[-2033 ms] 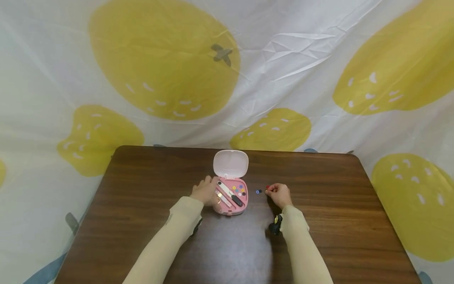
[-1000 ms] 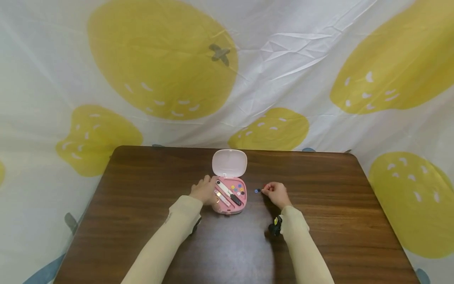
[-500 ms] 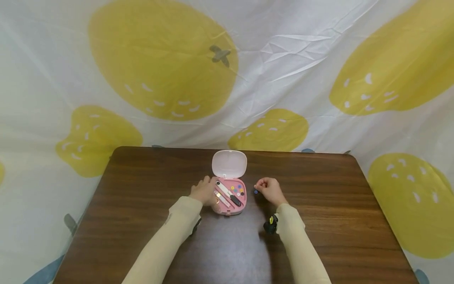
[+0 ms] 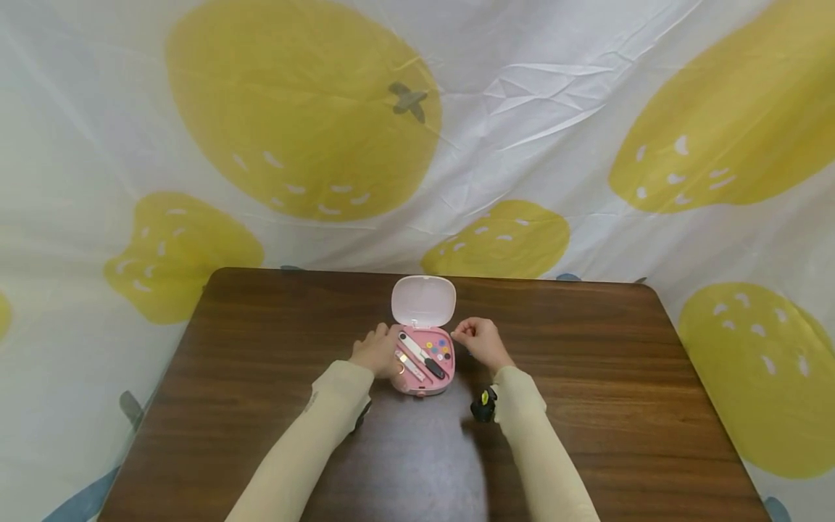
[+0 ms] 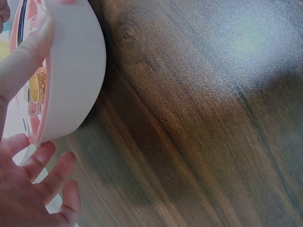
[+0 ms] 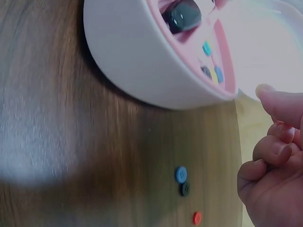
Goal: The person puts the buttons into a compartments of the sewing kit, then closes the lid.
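A pink and white sewing box [image 4: 422,392] stands with its lid up. My left hand [image 4: 376,351] grips its left side; in the left wrist view the thumb [image 5: 35,40] lies over the rim. Beside the box's right rim is my right hand [image 4: 481,341], with thumb and forefinger together. A small yellowish edge, apparently a button [image 6: 260,90], shows at the thumb tip; the forefinger is mostly hidden there. Inside the box lie several coloured buttons [image 4: 441,344], a white tool with a black handle [image 4: 433,368], and a gold thimble-like piece [image 5: 35,87].
On the brown table [image 4: 587,377] right of the box lie a blue button [image 6: 181,174], a black button [image 6: 184,189] and a red button [image 6: 197,218]. The translucent lid [image 4: 424,300] stands up behind the box. A lemon-print cloth [image 4: 306,246] hangs behind the table.
My right hand has moved left and away from me, from the loose buttons to the box's right rim, fingertips still together. My left hand has stayed on the box.
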`<state>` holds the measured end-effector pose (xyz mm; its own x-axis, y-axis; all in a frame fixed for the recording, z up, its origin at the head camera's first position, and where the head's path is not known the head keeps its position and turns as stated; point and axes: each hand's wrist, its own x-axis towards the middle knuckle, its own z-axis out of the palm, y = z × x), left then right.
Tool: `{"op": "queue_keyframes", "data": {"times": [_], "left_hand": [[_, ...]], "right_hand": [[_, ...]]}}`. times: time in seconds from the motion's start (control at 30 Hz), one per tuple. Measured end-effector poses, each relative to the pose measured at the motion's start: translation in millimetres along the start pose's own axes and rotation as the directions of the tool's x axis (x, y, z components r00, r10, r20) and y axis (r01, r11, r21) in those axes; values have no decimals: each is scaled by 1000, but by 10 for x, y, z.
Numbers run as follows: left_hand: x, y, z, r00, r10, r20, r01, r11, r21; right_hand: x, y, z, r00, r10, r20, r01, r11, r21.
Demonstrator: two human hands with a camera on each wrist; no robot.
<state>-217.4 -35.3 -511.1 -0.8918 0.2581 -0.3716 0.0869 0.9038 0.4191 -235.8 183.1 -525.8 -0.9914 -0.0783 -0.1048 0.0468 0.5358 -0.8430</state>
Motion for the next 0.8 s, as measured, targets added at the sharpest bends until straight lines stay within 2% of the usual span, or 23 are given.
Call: {"op": "queue_keyframes", "data": {"times": [0.23,0.43,0.8], "left_hand": [[14,-15,12,1000,-3,1,3,1000,-2],[-3,-9,4,1000,0,7,0,1000,-7],[-3,-8,-9,1000,-8,10,9,1000,-6]], "right_hand": [[27,-121,109,1000,-16,15,16,1000,-9],[33,-206,175,1000,3,26,-2,1000,-14],[61,-170,237,998,-41,43,46,993,-112]]}}
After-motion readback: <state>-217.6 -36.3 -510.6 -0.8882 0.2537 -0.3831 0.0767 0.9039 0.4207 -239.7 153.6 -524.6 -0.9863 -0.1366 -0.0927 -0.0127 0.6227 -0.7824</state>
